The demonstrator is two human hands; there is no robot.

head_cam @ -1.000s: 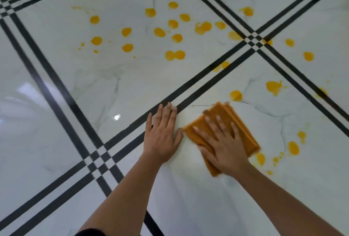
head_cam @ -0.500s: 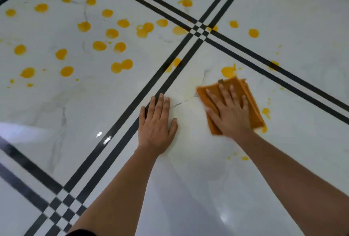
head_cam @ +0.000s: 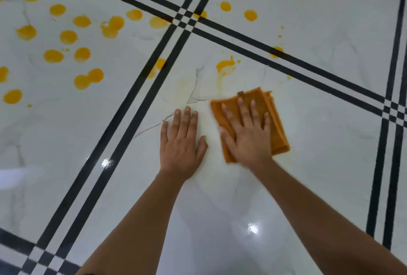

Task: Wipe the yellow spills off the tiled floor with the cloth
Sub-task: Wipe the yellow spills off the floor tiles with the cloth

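Observation:
A folded orange cloth (head_cam: 278,125) lies flat on the white tiled floor (head_cam: 319,164). My right hand (head_cam: 247,136) presses down on it with fingers spread. My left hand (head_cam: 181,144) rests flat on the bare tile just left of the cloth, holding nothing. A smeared yellow spill (head_cam: 224,66) with a faint streak below it sits just beyond the cloth. Several round yellow spills (head_cam: 88,79) cover the tile at the upper left. Smaller yellow spots (head_cam: 250,15) lie past the black lines at the top.
Double black lines (head_cam: 141,107) cross the floor diagonally and meet at a checkered crossing (head_cam: 186,19). Another crossing (head_cam: 394,111) is at the right edge. Bright light reflections (head_cam: 252,228) show on the glossy tile near my arms.
My right hand has slid the cloth back toward me, off the yellow spill it was touching, leaving a faint streak. The small spots beside the cloth are gone. The view shifted right.

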